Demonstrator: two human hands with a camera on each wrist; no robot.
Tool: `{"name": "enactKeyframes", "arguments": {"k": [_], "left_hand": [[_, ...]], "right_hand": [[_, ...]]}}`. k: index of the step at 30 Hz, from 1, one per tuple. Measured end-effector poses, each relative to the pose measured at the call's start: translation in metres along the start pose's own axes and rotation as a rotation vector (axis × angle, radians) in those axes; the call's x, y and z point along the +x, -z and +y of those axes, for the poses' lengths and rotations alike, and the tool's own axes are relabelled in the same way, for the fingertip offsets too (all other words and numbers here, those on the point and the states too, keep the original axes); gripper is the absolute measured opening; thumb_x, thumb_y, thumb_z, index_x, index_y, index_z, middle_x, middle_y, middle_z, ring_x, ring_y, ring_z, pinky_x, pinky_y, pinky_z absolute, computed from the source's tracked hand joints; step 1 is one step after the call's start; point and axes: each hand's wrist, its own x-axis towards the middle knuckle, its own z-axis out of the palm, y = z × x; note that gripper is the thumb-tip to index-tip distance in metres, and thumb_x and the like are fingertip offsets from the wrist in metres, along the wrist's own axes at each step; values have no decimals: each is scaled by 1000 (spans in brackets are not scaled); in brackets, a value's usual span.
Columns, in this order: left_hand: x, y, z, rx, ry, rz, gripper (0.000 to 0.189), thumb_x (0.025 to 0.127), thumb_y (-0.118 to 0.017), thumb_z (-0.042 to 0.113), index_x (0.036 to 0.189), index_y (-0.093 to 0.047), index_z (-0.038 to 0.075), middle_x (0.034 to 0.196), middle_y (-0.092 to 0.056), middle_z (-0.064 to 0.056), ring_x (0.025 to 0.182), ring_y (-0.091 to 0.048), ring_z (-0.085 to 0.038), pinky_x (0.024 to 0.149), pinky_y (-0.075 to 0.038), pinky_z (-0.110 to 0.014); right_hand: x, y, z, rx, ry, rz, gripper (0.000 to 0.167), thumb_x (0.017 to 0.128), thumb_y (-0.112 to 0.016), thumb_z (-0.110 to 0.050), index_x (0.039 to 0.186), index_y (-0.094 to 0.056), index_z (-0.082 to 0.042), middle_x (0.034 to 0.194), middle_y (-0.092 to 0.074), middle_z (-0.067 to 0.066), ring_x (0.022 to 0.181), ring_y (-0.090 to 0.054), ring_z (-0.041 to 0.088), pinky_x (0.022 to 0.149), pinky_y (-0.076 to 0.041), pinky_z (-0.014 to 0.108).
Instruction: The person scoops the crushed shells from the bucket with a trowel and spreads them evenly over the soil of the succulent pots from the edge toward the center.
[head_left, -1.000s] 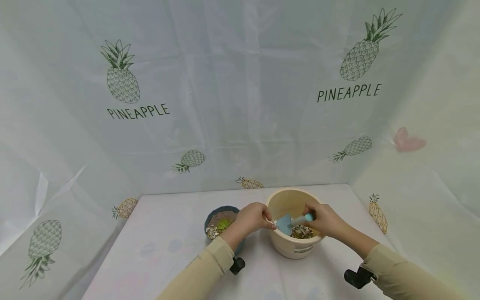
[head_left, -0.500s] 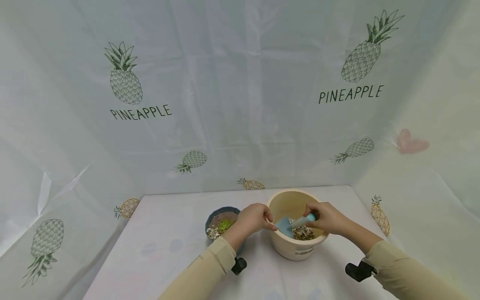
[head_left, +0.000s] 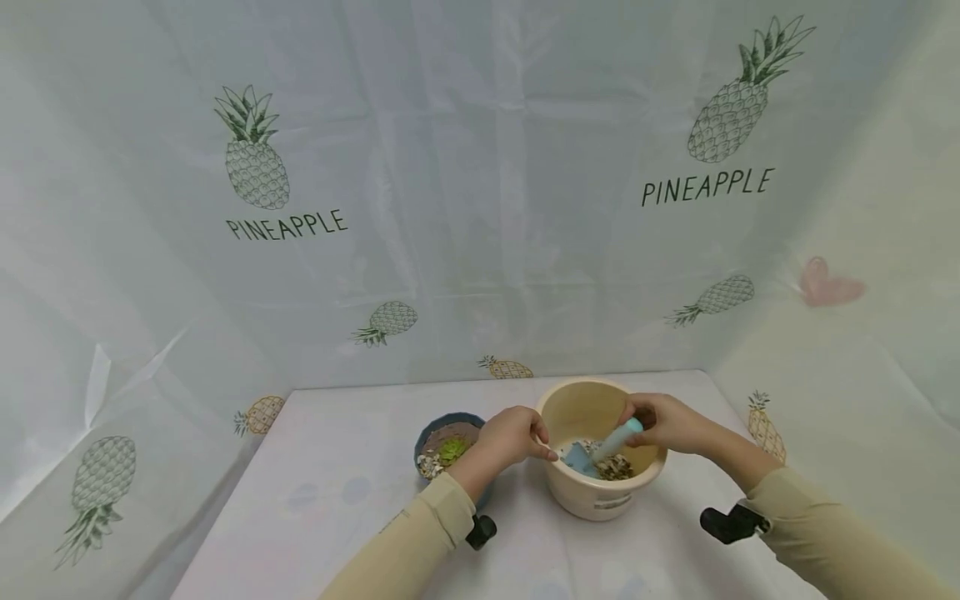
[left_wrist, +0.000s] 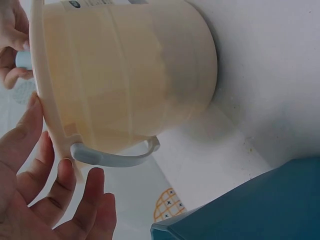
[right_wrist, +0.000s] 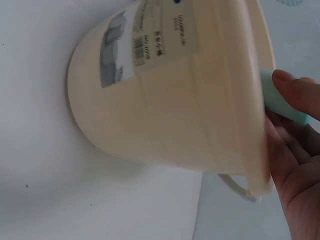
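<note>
A cream plastic bucket (head_left: 588, 502) stands on the table, with mixed pebbles (head_left: 617, 468) inside. My left hand (head_left: 516, 435) pinches the left part of its rim. In the left wrist view the thumb (left_wrist: 31, 122) lies on the rim, and the other fingers are by the grey bucket handle (left_wrist: 112, 158). Inside the bucket my right hand (head_left: 666, 423) grips the grip end of a small blue trowel (head_left: 617, 440). The trowel slants, its blade down among the pebbles. In the right wrist view thumb and fingers close round the trowel's pale teal end (right_wrist: 280, 100).
A blue pot (head_left: 447, 416) stands left of the bucket, partly behind my left forearm. It holds a green succulent (head_left: 452, 451) and pale stones (head_left: 429, 466). A pineapple-print sheet (head_left: 450, 208) hangs behind and beside the white-covered table (head_left: 337, 467).
The trowel blade has gone from beside the left rim down into the pebbles, and its handle stands steeper. My right hand has shifted right and slightly up. My left hand stays at the rim.
</note>
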Motion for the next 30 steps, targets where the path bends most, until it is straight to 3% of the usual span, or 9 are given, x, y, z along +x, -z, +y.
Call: {"name": "enactKeyframes", "arguments": {"k": [18,25,30], "left_hand": [[0,0,2,-24,3,-4,25,74,-86,33,77,-65,21,75,-57,10,65,-52,-11,58,-43,-30],[-1,-2,0,-30,-3,-4,23,75,-85,32,79,-65,21,77,-57,9,66,-52,-11,59,-44,-31],[-1,-4,-1,-47,-15,-2,22,76,-85,31,79,-66,20,78,-57,9,67,-52,-11,58,-43,-31]], "right_hand": [[-25,35,1,150,-36,42,27,89,-71,-5,108,-57,8,103,-65,21,86,-68,25,74,-57,37],[-33,40,1,187,-48,85,29,91,-68,-5,112,-55,9,105,-64,22,88,-68,27,78,-56,40],[-38,40,2,190,-61,122,30,91,-68,-6,114,-54,9,106,-65,22,88,-69,26,78,-56,35]]}}
